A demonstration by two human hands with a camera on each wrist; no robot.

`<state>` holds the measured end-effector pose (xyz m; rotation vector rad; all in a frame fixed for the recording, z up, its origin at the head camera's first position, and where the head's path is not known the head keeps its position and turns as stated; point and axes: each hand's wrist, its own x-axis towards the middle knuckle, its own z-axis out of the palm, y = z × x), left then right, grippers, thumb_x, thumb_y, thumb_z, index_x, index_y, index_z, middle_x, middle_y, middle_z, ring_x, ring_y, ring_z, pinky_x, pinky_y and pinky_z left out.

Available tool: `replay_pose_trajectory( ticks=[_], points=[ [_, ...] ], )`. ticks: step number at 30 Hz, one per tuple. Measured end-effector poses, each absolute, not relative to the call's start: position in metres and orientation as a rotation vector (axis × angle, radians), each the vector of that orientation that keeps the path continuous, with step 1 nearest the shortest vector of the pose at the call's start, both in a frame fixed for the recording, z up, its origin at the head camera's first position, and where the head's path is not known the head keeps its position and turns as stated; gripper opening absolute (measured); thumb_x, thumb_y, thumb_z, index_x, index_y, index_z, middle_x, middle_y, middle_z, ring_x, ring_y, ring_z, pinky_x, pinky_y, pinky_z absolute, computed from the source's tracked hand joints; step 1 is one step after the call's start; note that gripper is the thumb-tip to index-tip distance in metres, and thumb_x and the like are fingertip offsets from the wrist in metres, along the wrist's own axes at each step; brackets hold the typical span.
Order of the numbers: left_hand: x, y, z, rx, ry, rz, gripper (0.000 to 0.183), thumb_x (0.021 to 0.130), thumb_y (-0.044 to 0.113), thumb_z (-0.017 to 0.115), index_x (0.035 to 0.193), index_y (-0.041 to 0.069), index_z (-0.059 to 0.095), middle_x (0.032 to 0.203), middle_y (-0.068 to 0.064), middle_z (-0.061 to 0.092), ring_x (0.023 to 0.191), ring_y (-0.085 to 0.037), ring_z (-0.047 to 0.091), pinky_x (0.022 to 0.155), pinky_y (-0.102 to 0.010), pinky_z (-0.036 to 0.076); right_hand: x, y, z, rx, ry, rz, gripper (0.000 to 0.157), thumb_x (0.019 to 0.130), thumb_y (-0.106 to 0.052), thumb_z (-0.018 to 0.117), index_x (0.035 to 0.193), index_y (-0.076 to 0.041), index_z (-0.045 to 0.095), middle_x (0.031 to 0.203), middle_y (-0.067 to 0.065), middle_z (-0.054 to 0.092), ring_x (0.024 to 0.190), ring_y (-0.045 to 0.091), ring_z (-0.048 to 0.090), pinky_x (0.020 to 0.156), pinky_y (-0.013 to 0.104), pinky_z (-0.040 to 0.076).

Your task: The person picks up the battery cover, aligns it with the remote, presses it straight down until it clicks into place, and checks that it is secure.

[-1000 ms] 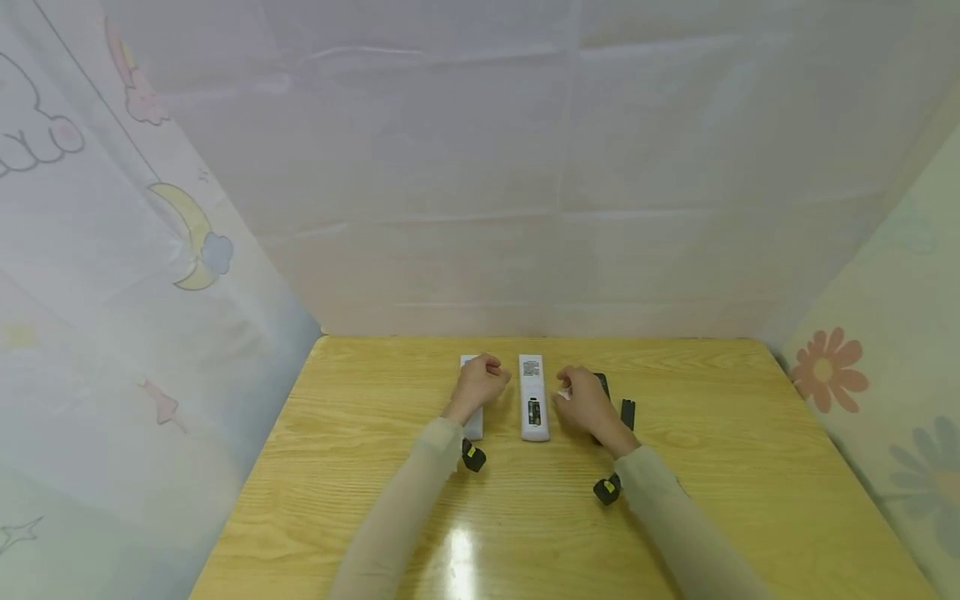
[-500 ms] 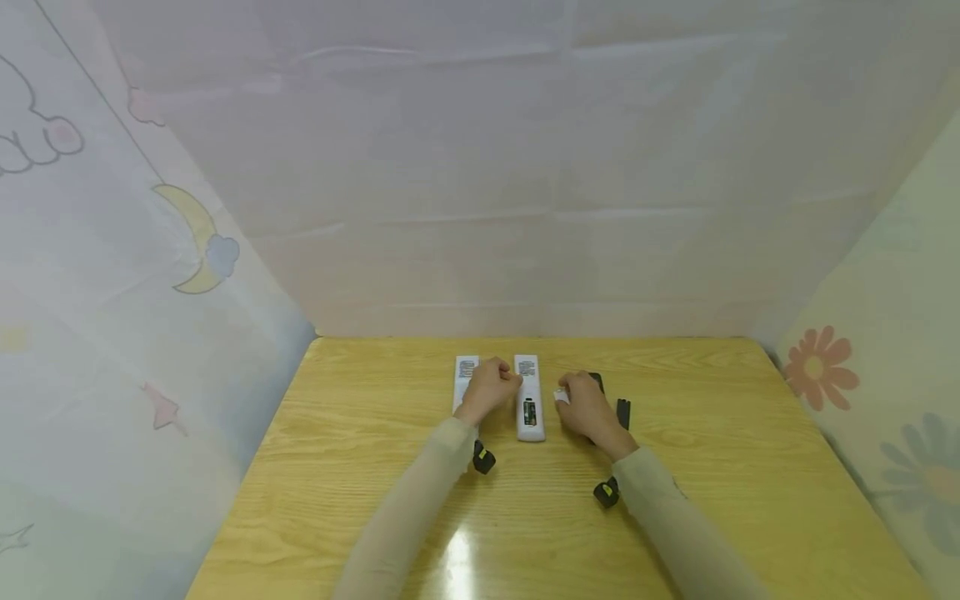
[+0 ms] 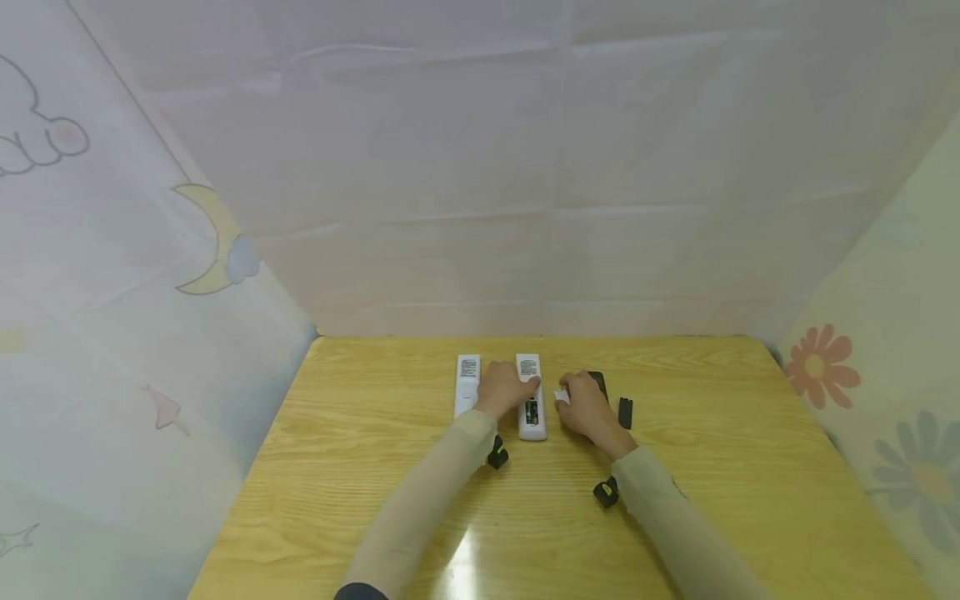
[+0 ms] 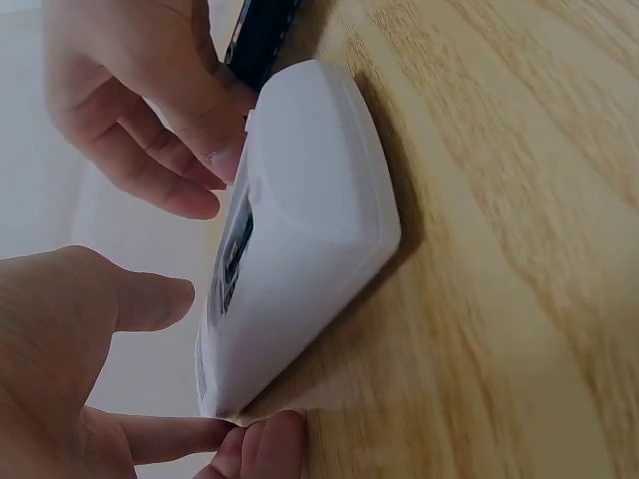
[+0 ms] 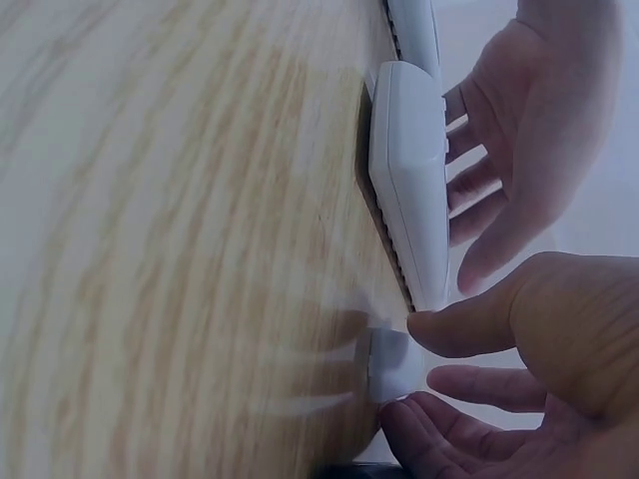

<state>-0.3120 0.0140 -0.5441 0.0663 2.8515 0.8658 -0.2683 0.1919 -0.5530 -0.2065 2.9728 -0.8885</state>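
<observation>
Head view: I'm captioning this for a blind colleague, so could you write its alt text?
At a wooden table, the left hand is at a white remote whose battery compartment is open, while the right hand pinches a small white piece. Another white remote lies farther left; a partly hidden black device and a small black piece lie farther right.

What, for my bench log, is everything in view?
Long plastic remotes: two, white, side by side
Long flat object: one, black, right of remotes, partly hidden
Thin strip: one, black, farther right
Small plastic piece: one, white, right of remotes
Wooden table: one, yellowish, beneath these
Creased sheet: one, pale, behind table
Printed sheets: two, pale, either side
Rounded shape: one, dark, bottom edge
Left hand: one, bare, at the right remote
Right hand: one, bare, at white piece
Long sleeves: two, beige, foreground
Boxy devices: two, black, beside sleeve ends
</observation>
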Motion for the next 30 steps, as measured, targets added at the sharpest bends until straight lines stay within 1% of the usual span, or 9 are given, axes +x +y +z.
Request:
replay_pose_trajectory(
  ticks=[2, 5, 7, 8, 11, 14, 18, 22, 30],
  points=[
    [-0.311, 0.018, -0.544, 0.073, 2.875, 0.834, 0.051, 0.099, 0.053, 0.071, 0.088, 0.004, 0.073, 0.122, -0.021, 0.068, 0.090, -0.025, 0.061, 0.073, -0.039, 0.059, -0.268, 0.192, -0.553, -0.197, 2.971, -0.881, 0.043, 0.099, -0.012, 0.073, 0.135, 0.010, 0.064, 0.121, 0.025, 0.063, 0.098, 0.031, 0.061, 0.086, 0.049, 0.058],
    [-0.312, 0.022, -0.542, 0.055, 2.880, 0.831, 0.053, 0.098, 0.052, 0.071, 0.098, -0.001, 0.076, 0.129, -0.024, 0.066, 0.098, -0.028, 0.063, 0.085, -0.043, 0.061, -0.268, 0.191, -0.554, -0.186, 2.973, -0.880, 0.044, 0.099, -0.010, 0.072, 0.136, 0.012, 0.063, 0.126, 0.028, 0.063, 0.108, 0.036, 0.064, 0.094, 0.053, 0.059],
    [-0.312, 0.025, -0.541, 0.026, 2.878, 0.834, 0.052, 0.098, 0.050, 0.073, 0.102, -0.001, 0.075, 0.129, -0.024, 0.065, 0.096, -0.028, 0.062, 0.084, -0.042, 0.061, -0.268, 0.191, -0.554, -0.193, 2.976, -0.876, 0.045, 0.099, -0.009, 0.072, 0.137, 0.013, 0.062, 0.127, 0.029, 0.063, 0.113, 0.039, 0.064, 0.097, 0.055, 0.058],
    [-0.313, 0.025, -0.540, 0.015, 2.879, 0.833, 0.051, 0.098, 0.049, 0.074, 0.103, -0.002, 0.074, 0.129, -0.025, 0.064, 0.093, -0.027, 0.062, 0.080, -0.041, 0.061, -0.268, 0.191, -0.554, -0.199, 2.980, -0.871, 0.045, 0.099, -0.009, 0.071, 0.136, 0.014, 0.062, 0.127, 0.029, 0.063, 0.114, 0.040, 0.064, 0.098, 0.056, 0.058],
    [-0.313, 0.027, -0.539, -0.011, 2.880, 0.813, 0.047, 0.098, 0.047, 0.075, 0.100, 0.000, 0.073, 0.128, -0.024, 0.064, 0.086, -0.025, 0.060, 0.068, -0.036, 0.058, -0.269, 0.190, -0.554, -0.209, 2.978, -0.861, 0.043, 0.099, -0.009, 0.071, 0.135, 0.014, 0.063, 0.125, 0.029, 0.064, 0.114, 0.041, 0.063, 0.097, 0.056, 0.057],
    [-0.315, 0.027, -0.539, -0.016, 2.874, 0.814, 0.046, 0.098, 0.046, 0.075, 0.100, 0.000, 0.072, 0.125, -0.023, 0.064, 0.082, -0.023, 0.058, 0.064, -0.034, 0.056, -0.270, 0.190, -0.554, -0.216, 2.975, -0.850, 0.041, 0.099, -0.009, 0.071, 0.133, 0.013, 0.064, 0.123, 0.029, 0.064, 0.113, 0.040, 0.063, 0.098, 0.056, 0.057],
    [-0.316, 0.026, -0.538, -0.020, 2.852, 0.883, 0.043, 0.097, 0.043, 0.078, 0.100, 0.001, 0.072, 0.106, -0.016, 0.068, 0.076, -0.021, 0.061, 0.060, -0.032, 0.055, -0.270, 0.190, -0.553, -0.212, 2.974, -0.853, 0.039, 0.099, -0.008, 0.072, 0.131, 0.013, 0.065, 0.122, 0.029, 0.064, 0.113, 0.041, 0.063, 0.099, 0.056, 0.057],
    [-0.316, 0.026, -0.537, -0.030, 2.825, 0.941, 0.039, 0.096, 0.040, 0.079, 0.100, 0.002, 0.071, 0.090, -0.009, 0.066, 0.071, -0.019, 0.062, 0.058, -0.031, 0.055, -0.272, 0.190, -0.554, -0.196, 2.965, -0.859, 0.038, 0.099, -0.008, 0.072, 0.132, 0.011, 0.066, 0.123, 0.027, 0.064, 0.113, 0.040, 0.064, 0.099, 0.056, 0.057],
    [-0.314, 0.025, -0.537, -0.038, 2.773, 1.042, 0.039, 0.094, 0.037, 0.082, 0.106, 0.001, 0.069, 0.084, -0.007, 0.068, 0.070, -0.019, 0.065, 0.057, -0.031, 0.056, -0.273, 0.191, -0.556, -0.189, 2.948, -0.915, 0.034, 0.100, -0.005, 0.069, 0.131, 0.010, 0.067, 0.123, 0.026, 0.065, 0.112, 0.038, 0.063, 0.099, 0.056, 0.056]
  ],
)
